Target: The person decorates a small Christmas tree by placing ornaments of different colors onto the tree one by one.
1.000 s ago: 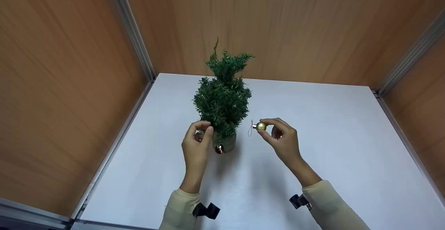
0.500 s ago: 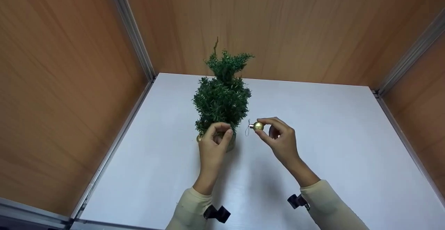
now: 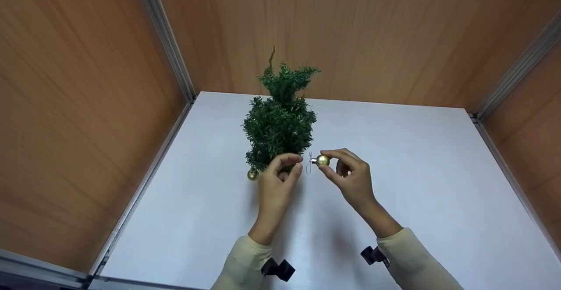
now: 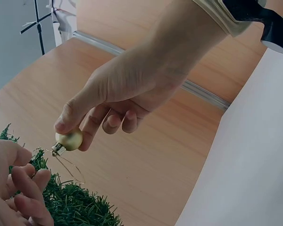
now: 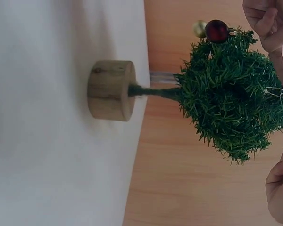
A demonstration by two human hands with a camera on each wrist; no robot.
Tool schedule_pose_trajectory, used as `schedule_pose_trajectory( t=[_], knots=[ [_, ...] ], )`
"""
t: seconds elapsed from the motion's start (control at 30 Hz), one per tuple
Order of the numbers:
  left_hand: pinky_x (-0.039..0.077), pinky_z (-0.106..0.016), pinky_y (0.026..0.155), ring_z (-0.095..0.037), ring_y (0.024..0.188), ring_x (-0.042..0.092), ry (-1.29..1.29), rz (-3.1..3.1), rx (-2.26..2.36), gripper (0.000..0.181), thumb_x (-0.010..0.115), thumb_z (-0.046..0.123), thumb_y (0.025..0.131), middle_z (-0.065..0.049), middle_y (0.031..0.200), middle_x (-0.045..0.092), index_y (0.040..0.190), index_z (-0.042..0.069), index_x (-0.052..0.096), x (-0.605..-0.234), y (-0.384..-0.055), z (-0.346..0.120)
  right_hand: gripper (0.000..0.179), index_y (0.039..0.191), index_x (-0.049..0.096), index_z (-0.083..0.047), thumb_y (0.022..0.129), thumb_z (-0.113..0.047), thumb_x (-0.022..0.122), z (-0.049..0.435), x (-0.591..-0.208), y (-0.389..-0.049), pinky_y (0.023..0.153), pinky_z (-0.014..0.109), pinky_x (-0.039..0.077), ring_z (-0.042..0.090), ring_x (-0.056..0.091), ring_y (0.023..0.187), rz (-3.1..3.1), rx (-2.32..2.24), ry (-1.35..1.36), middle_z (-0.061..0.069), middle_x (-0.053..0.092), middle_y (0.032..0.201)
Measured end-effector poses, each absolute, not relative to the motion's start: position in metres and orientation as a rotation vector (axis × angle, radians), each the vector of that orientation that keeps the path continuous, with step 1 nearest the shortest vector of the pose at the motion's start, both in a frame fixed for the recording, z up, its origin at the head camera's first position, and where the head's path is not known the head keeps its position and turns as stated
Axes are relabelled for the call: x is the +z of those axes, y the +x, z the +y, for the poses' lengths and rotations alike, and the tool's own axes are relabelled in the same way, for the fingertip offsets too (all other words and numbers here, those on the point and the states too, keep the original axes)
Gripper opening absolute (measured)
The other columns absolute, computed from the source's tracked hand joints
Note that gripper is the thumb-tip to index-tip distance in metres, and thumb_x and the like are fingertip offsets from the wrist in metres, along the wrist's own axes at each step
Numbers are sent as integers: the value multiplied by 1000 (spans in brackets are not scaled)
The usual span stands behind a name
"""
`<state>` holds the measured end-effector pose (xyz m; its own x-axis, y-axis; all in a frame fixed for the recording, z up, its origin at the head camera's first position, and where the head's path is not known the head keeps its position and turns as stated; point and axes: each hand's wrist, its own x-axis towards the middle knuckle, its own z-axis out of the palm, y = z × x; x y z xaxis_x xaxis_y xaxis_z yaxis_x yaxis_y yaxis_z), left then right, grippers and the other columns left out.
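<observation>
A small gold bauble (image 3: 323,160) is pinched between the thumb and index finger of my right hand (image 3: 356,178). Its thin hanging loop (image 3: 308,167) sticks out toward my left hand (image 3: 277,189). The left thumb and index finger are bent toward each other, their tips close beside the loop with a small gap between them. Right behind the left hand stands a small green artificial Christmas tree (image 3: 280,125). In the right wrist view a dark red bauble (image 5: 217,31) and a second gold bauble (image 5: 199,29) hang at its lower left side.
The tree's round wooden base (image 5: 111,90) rests on the white table (image 3: 416,171). Wood-grain panels (image 3: 359,40) with metal edge strips enclose the table at the back and both sides.
My left hand has moved right from the tree's lower left side to the loop, uncovering the hanging gold bauble and covering the red one. The right hand has shifted slightly left with its bauble.
</observation>
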<state>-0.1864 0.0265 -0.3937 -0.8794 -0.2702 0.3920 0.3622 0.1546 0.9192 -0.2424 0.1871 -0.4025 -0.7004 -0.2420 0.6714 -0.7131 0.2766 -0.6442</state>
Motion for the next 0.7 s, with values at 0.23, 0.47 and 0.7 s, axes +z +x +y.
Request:
schedule_pose_trajectory(
  t=[0.23, 0.47, 0.7],
  knots=[
    [34, -19, 49, -20, 55, 43, -55, -2029, -1778, 22, 63, 16, 85, -3, 98, 64, 105, 5, 62, -400, -191, 29, 23, 101, 67, -13, 78, -9, 70, 184, -402, -240, 43, 24, 33, 11, 38, 48, -2100, 1410, 889, 0, 63, 88],
    [38, -21, 52, -13, 60, 48, -91, -2096, -1758, 29, 63, 30, 85, 1, 97, 64, 109, 14, 64, -424, -205, 28, 24, 103, 67, -13, 79, -10, 69, 184, -407, -239, 43, 24, 33, 11, 38, 48, -2099, 1427, 913, 0, 63, 90],
    [37, -22, 51, -14, 59, 44, -112, -2092, -1737, 15, 63, 26, 85, 7, 89, 62, 98, 18, 65, -426, -206, 28, 23, 102, 68, -12, 79, -9, 70, 183, -408, -238, 43, 24, 33, 11, 37, 48, -2098, 1424, 918, 0, 63, 89]
  ],
)
